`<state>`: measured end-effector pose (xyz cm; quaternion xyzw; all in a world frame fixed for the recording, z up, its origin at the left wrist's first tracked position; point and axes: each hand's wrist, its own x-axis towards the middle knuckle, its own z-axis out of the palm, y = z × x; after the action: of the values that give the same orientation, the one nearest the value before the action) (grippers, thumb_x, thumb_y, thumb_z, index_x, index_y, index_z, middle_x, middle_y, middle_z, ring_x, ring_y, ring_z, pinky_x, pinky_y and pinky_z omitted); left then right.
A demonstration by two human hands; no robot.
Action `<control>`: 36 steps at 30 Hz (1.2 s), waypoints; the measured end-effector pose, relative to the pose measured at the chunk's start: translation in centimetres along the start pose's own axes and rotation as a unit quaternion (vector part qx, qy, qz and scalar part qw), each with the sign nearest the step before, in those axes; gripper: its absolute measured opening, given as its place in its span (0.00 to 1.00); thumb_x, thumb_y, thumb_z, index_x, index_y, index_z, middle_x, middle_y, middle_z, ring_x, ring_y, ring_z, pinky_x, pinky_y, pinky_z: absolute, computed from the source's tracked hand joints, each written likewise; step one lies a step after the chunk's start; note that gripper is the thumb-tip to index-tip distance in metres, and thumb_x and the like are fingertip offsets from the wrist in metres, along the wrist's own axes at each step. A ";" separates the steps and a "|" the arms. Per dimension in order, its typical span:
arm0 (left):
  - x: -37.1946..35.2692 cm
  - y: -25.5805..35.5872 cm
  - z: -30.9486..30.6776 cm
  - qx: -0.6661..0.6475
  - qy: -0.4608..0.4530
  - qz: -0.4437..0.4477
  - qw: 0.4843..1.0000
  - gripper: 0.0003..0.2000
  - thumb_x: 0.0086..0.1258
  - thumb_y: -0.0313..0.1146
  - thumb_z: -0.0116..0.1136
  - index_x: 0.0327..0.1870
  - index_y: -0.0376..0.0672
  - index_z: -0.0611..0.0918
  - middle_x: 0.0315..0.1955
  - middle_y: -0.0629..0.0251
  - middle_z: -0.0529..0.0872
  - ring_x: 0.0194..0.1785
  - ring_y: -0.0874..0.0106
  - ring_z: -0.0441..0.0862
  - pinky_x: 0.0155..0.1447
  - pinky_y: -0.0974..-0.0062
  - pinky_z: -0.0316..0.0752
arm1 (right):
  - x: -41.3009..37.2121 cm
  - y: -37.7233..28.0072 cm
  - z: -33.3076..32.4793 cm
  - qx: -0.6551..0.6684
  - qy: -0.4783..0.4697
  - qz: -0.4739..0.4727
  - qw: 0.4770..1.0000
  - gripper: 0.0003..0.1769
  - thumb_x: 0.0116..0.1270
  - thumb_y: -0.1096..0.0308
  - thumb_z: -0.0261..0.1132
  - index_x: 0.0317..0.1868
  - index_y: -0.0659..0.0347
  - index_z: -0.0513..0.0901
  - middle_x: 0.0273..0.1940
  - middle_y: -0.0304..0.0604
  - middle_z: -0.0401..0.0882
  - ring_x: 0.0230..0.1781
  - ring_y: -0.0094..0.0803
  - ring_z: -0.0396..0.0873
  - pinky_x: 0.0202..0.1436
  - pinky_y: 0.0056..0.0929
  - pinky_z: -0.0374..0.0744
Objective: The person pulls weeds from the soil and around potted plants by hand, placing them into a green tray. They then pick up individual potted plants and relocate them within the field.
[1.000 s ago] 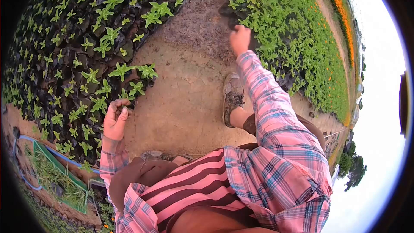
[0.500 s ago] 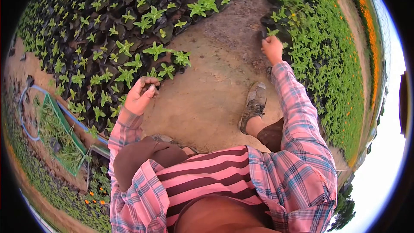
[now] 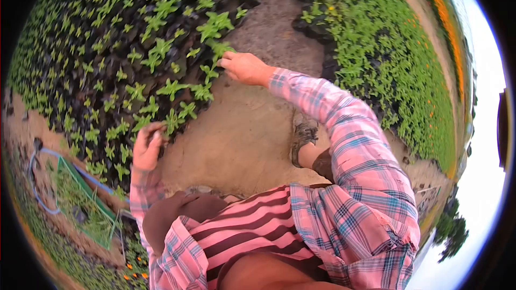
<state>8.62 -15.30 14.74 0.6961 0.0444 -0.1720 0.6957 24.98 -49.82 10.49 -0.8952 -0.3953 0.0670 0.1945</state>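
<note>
My right hand (image 3: 243, 67) reaches across to the edge of the left plant bed. Its fingers are pinched on a small green seedling (image 3: 221, 49), slightly blurred; the base of the seedling is hidden by the fingers. My left hand (image 3: 147, 147) hovers lower down at the same bed's edge, beside a leafy seedling (image 3: 172, 121). Its fingers are loosely curled and apart from the thumb, and I see nothing held in them. The left bed's seedlings (image 3: 153, 62) stand in dark plastic bags, packed close together.
A bare dirt path (image 3: 231, 139) runs between the beds, with my shoe (image 3: 302, 135) on it. Denser green plants (image 3: 371, 59) fill the right bed. On the left lie a blue hose (image 3: 36, 188) and a green-edged container (image 3: 86, 198) of cut greenery.
My right hand has swung from the right bed across the path to the left bed, with the seedling at its fingertips. My left hand has shifted down and left in view.
</note>
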 end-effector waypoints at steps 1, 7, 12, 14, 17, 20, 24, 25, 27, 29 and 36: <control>-0.2 -0.5 -1.6 -0.001 0.004 0.014 1.000 0.15 0.73 0.32 0.49 0.55 0.36 0.71 0.49 0.60 0.77 0.41 0.77 0.77 0.46 0.79 0.74 | -1.2 0.5 -1.9 -0.001 0.021 -0.001 1.000 0.10 0.54 0.72 0.58 0.38 0.63 0.72 0.38 0.51 0.73 0.39 0.49 0.78 0.39 0.43 0.77; -1.9 6.2 -7.4 0.010 0.052 0.061 0.997 0.13 0.74 0.30 0.46 0.56 0.37 0.70 0.50 0.61 0.75 0.41 0.77 0.77 0.45 0.80 0.74 | -12.1 7.7 -12.8 -0.130 -0.222 0.083 0.963 0.12 0.52 0.76 0.58 0.40 0.64 0.73 0.40 0.54 0.72 0.40 0.51 0.77 0.43 0.44 0.77; -2.1 14.9 -6.4 0.052 0.053 0.083 0.994 0.12 0.74 0.30 0.45 0.56 0.40 0.70 0.52 0.60 0.74 0.43 0.76 0.75 0.46 0.78 0.71 | -15.0 13.5 -12.5 -0.089 0.006 0.258 0.962 0.12 0.54 0.75 0.60 0.41 0.64 0.73 0.42 0.57 0.73 0.42 0.54 0.77 0.45 0.44 0.77; -2.7 17.7 -4.2 0.034 0.048 0.079 0.995 0.13 0.74 0.31 0.47 0.55 0.40 0.70 0.52 0.59 0.74 0.44 0.74 0.75 0.47 0.76 0.71 | -14.1 16.2 -10.4 -0.057 0.133 0.321 0.936 0.15 0.56 0.70 0.63 0.43 0.62 0.72 0.44 0.60 0.73 0.44 0.56 0.76 0.47 0.45 0.77; -3.6 20.3 0.2 0.003 0.037 0.051 0.998 0.15 0.72 0.34 0.51 0.55 0.39 0.71 0.52 0.56 0.74 0.44 0.69 0.75 0.48 0.72 0.71 | -13.0 20.1 -7.1 -0.064 0.114 0.352 0.927 0.15 0.56 0.69 0.63 0.44 0.62 0.72 0.43 0.60 0.73 0.42 0.56 0.77 0.45 0.45 0.77; -4.4 21.8 5.0 0.000 0.068 -0.023 0.997 0.18 0.70 0.37 0.54 0.55 0.36 0.70 0.50 0.54 0.74 0.42 0.68 0.76 0.47 0.70 0.73 | -12.4 23.1 -4.6 -0.085 0.148 0.327 0.929 0.10 0.55 0.72 0.62 0.38 0.64 0.73 0.35 0.57 0.76 0.38 0.54 0.78 0.42 0.44 0.77; -4.5 18.4 8.3 -0.021 0.110 -0.065 0.992 0.16 0.70 0.33 0.54 0.54 0.36 0.70 0.49 0.55 0.75 0.42 0.68 0.77 0.46 0.70 0.73 | -10.6 21.4 -5.8 -0.009 0.196 0.272 0.942 0.07 0.55 0.72 0.62 0.35 0.64 0.75 0.34 0.55 0.76 0.37 0.52 0.77 0.41 0.45 0.76; -4.4 17.6 8.8 -0.024 0.117 -0.074 0.990 0.16 0.70 0.33 0.54 0.54 0.36 0.70 0.49 0.55 0.75 0.42 0.68 0.77 0.46 0.70 0.73 | -10.0 20.6 -6.0 0.024 0.223 0.234 0.946 0.07 0.56 0.72 0.62 0.35 0.63 0.75 0.34 0.54 0.76 0.37 0.53 0.77 0.41 0.45 0.76; -4.0 16.2 9.7 0.035 0.129 -0.126 0.983 0.15 0.69 0.32 0.54 0.54 0.37 0.70 0.48 0.56 0.76 0.42 0.68 0.77 0.47 0.70 0.73 | -7.9 18.6 -6.3 0.076 0.201 0.145 0.966 0.08 0.55 0.72 0.62 0.35 0.61 0.75 0.35 0.52 0.77 0.38 0.51 0.77 0.40 0.44 0.77; -3.0 15.6 10.3 0.032 0.122 -0.147 0.981 0.15 0.69 0.33 0.55 0.54 0.38 0.71 0.47 0.57 0.77 0.42 0.70 0.77 0.47 0.71 0.73 | -5.3 15.8 -7.2 0.071 0.073 0.125 0.987 0.05 0.56 0.72 0.57 0.34 0.62 0.76 0.33 0.51 0.77 0.34 0.50 0.79 0.36 0.43 0.78; -3.7 10.2 10.3 -0.015 0.194 -0.209 0.958 0.16 0.69 0.38 0.57 0.51 0.38 0.73 0.43 0.59 0.78 0.36 0.73 0.77 0.41 0.75 0.73 | -2.9 13.5 -2.9 0.138 0.017 0.002 0.990 0.08 0.59 0.71 0.55 0.39 0.60 0.76 0.37 0.48 0.74 0.37 0.45 0.78 0.38 0.39 0.79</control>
<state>6.41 -25.08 25.85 0.6807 0.3253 -0.1747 0.6327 33.05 -61.05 7.61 -0.8615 -0.3774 0.1056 0.3228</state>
